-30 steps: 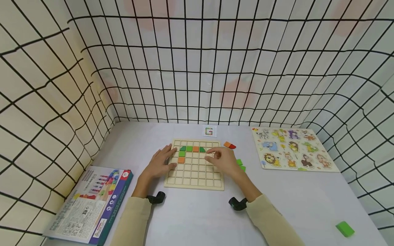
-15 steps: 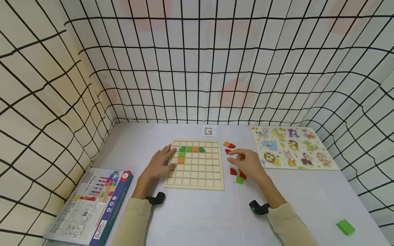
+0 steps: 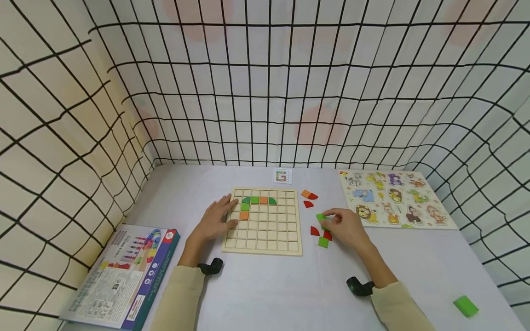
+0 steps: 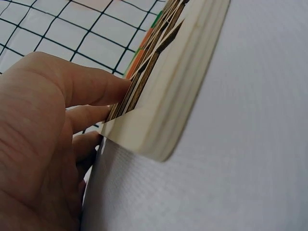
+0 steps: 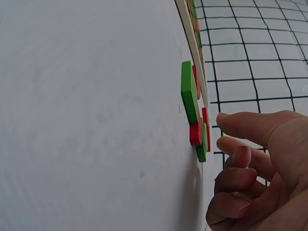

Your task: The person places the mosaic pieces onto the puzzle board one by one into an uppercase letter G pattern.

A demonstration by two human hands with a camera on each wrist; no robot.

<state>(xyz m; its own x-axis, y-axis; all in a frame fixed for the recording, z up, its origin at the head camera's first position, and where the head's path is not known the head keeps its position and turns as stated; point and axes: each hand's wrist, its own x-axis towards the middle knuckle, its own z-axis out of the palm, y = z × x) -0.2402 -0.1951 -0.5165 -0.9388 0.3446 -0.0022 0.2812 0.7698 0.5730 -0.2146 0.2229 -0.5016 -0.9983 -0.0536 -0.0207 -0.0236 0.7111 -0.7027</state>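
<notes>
Two hands at work. Left hand (image 3: 213, 222) lies flat, fingers straight, on the left edge of the wooden grid board (image 3: 265, 239). Right hand (image 3: 345, 226), fingers curled, pinches a green tile (image 3: 320, 217) among loose red and green tiles just right of the board.

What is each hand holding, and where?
The right hand has its fingers at a green tile; a grip cannot be told. The left hand rests flat on the board's edge.
</notes>
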